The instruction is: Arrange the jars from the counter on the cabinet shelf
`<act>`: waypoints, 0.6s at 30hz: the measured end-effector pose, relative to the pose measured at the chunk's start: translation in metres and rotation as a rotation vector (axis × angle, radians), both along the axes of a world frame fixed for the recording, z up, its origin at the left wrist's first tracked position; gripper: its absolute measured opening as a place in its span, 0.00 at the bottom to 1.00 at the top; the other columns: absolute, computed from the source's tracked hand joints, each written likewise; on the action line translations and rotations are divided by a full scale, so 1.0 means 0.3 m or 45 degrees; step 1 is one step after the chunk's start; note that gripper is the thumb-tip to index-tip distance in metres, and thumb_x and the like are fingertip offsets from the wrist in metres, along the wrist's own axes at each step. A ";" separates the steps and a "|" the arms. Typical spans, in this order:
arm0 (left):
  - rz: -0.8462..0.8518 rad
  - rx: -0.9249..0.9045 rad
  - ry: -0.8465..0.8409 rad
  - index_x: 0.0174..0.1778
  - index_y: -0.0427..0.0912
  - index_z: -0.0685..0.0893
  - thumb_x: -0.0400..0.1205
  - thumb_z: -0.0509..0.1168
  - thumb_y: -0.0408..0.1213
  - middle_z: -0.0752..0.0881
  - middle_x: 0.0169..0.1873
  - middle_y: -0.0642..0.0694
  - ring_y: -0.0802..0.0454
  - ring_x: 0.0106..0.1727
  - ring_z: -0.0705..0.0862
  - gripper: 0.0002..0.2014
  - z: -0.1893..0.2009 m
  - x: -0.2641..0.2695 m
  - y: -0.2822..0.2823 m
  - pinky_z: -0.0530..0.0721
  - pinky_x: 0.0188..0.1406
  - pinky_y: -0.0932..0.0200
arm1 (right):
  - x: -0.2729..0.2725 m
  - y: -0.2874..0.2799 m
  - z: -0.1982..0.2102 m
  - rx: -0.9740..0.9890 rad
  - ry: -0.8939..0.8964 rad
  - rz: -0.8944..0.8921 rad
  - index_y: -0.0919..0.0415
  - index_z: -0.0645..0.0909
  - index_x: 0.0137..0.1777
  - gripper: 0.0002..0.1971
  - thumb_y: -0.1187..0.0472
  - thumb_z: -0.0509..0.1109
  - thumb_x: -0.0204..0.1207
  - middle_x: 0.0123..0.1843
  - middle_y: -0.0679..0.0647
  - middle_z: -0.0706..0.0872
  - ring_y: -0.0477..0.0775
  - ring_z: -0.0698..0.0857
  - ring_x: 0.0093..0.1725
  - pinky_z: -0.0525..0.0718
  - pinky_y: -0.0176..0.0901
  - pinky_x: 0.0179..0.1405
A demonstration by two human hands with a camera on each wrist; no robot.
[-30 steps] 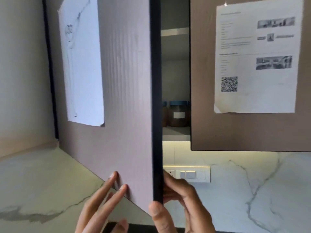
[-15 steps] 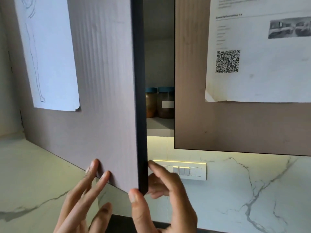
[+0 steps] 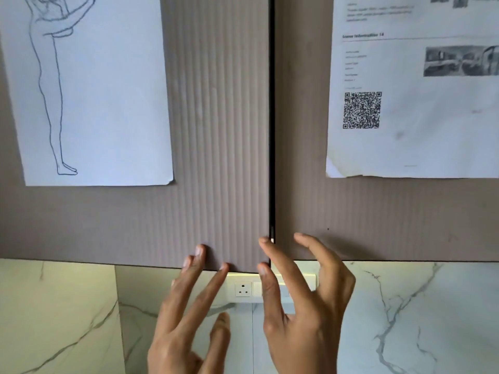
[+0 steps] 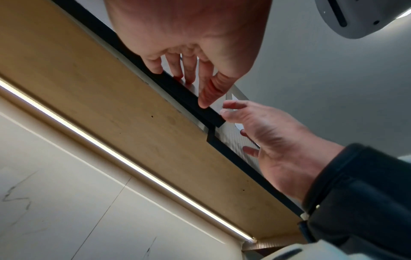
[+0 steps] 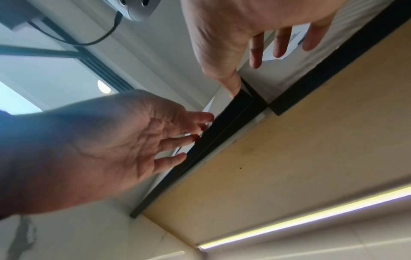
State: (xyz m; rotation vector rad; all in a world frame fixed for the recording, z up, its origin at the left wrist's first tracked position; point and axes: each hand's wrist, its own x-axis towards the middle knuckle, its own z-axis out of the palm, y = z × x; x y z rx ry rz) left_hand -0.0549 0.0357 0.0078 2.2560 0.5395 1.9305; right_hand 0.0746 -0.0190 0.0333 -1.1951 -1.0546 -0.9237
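Observation:
No jars are in view; both cabinet doors hide the shelf. The left door point(image 3: 216, 130) stands almost flush with the right door point(image 3: 302, 201), with only a thin dark slit between them. My left hand point(image 3: 205, 263) presses straight fingers flat on the left door's lower front. My right hand point(image 3: 278, 252) is spread across the slit, its thumb at the left door's bottom corner and its other fingertips near the right door, holding nothing. From below, the left wrist view shows the left hand point(image 4: 189, 70) on the door's black bottom edge. The right wrist view shows the right hand point(image 5: 266, 52) at that corner.
A pencil figure drawing point(image 3: 89, 90) is taped to the left door and a printed sheet with a QR code point(image 3: 405, 103) to the right one. Below are a socket and switch panel point(image 3: 244, 289), a marble backsplash point(image 3: 405, 319) and a lit strip point(image 4: 133, 167) under the cabinet.
The left door has swung from wide ajar to nearly closed, hiding the shelf and jars. My right hand has let go of the door's edge; my left hand kept pushing the front.

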 end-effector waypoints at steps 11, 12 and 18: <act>0.055 0.010 0.278 0.79 0.58 0.71 0.75 0.61 0.45 0.60 0.85 0.56 0.55 0.86 0.57 0.32 -0.008 0.023 0.093 0.60 0.78 0.37 | 0.024 0.049 -0.007 -0.193 -0.019 -0.264 0.40 0.85 0.66 0.20 0.54 0.75 0.75 0.72 0.53 0.80 0.61 0.76 0.72 0.72 0.63 0.66; 0.055 0.013 0.292 0.80 0.58 0.71 0.75 0.61 0.45 0.60 0.85 0.55 0.55 0.86 0.56 0.32 -0.008 0.021 0.093 0.57 0.77 0.35 | 0.022 0.046 -0.003 -0.196 -0.011 -0.251 0.39 0.85 0.66 0.20 0.54 0.76 0.75 0.72 0.53 0.80 0.61 0.76 0.71 0.72 0.62 0.66; -0.064 0.044 0.245 0.77 0.62 0.73 0.75 0.63 0.46 0.61 0.85 0.58 0.58 0.86 0.55 0.31 -0.004 0.004 0.098 0.60 0.75 0.49 | 0.017 0.038 -0.003 -0.216 0.024 -0.210 0.39 0.85 0.67 0.22 0.54 0.75 0.73 0.74 0.50 0.77 0.59 0.75 0.71 0.72 0.59 0.66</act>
